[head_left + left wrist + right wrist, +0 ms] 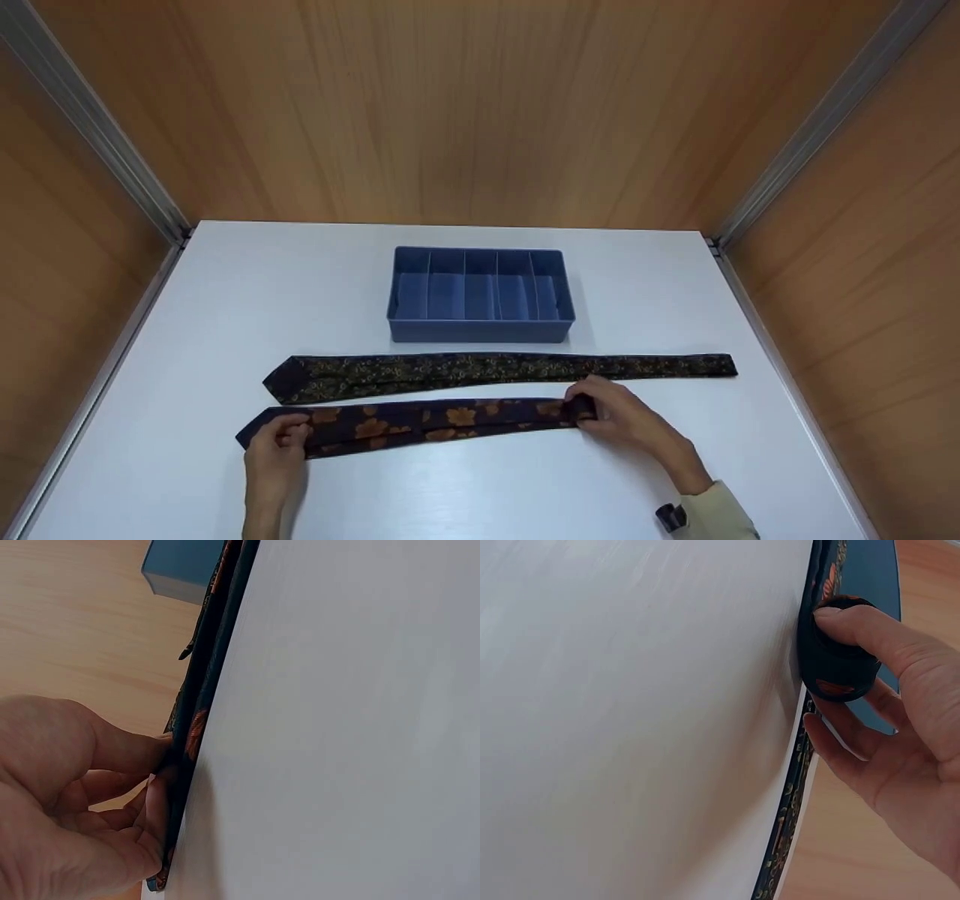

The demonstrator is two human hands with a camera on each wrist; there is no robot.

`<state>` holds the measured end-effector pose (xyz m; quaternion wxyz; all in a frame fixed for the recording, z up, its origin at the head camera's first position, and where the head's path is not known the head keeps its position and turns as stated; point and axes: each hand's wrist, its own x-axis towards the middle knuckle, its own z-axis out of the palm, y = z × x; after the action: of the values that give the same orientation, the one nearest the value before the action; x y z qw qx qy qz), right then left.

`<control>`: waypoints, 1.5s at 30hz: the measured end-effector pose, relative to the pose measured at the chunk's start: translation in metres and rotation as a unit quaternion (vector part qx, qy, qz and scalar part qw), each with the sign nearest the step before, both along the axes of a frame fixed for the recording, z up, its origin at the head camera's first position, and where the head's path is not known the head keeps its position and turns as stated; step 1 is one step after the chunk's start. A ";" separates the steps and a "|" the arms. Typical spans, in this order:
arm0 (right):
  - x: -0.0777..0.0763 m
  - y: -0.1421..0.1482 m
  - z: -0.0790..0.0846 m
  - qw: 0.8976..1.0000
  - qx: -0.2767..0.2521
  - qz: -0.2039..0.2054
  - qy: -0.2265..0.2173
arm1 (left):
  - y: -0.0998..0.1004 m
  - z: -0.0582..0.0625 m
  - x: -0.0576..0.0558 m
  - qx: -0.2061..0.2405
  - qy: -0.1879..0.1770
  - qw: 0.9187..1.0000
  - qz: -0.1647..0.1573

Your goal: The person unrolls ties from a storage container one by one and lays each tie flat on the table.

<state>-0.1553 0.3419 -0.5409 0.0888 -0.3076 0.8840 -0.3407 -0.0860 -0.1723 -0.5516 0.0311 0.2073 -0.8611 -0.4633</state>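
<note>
A dark necktie with orange flowers point(390, 426) lies across the front of the white table, its pointed wide end to the left. Near that wide end my left hand point(276, 457) pinches the fabric between thumb and fingers. At the other end, the tie is wound into a small roll point(844, 652), which my right hand point(622, 420) grips with thumb and fingers. Just behind it, a second necktie with a small green-gold pattern point(450, 370) lies stretched out flat, its pointed end also left. My right fingertips overlap this second tie in the head view.
Behind the ties stands a blue tray point(480, 331) divided into several narrow compartments, with nothing visible inside. Wooden panels point(465, 112) rise at the back and both sides of the white table point(300, 292), joined by metal corner rails point(112, 127).
</note>
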 end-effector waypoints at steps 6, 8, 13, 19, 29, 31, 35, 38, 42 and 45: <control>0.000 0.003 -0.001 1.000 -0.003 -0.006 -0.001 | -0.001 0.000 0.001 0.002 0.003 1.000 -0.001; 0.000 0.005 -0.001 1.000 -0.003 -0.006 -0.001 | 0.000 0.000 0.001 0.000 0.005 1.000 -0.001; 0.000 0.008 0.000 1.000 0.003 -0.010 0.006 | 0.001 0.001 0.001 -0.004 0.004 1.000 0.000; 0.002 0.015 0.001 0.999 0.020 -0.026 0.005 | 0.001 0.001 0.001 -0.013 0.013 1.000 0.000; 0.005 0.030 0.002 0.999 0.032 -0.031 0.008 | 0.002 0.000 0.001 -0.006 0.007 1.000 0.003; 0.005 0.032 0.002 0.999 0.033 -0.029 0.013 | 0.002 0.000 0.001 -0.006 0.003 1.000 0.005; 0.006 0.038 0.002 0.999 0.029 -0.028 0.010 | 0.002 0.000 0.001 -0.007 -0.003 1.000 0.008; 0.007 0.043 0.002 0.999 0.023 -0.028 0.010 | 0.002 0.000 0.001 -0.009 -0.001 1.000 0.008; 0.008 0.049 0.002 0.999 0.017 -0.032 0.006 | 0.003 0.000 0.001 -0.010 0.004 1.000 0.007; 0.009 0.053 0.003 0.999 0.016 -0.039 -0.010 | 0.003 0.000 0.000 -0.014 0.006 1.000 0.008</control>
<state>-0.1468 0.3952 -0.5378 0.0890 -0.2678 0.8996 -0.3332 -0.0856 -0.1694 -0.5515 0.0430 0.2107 -0.8655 -0.4524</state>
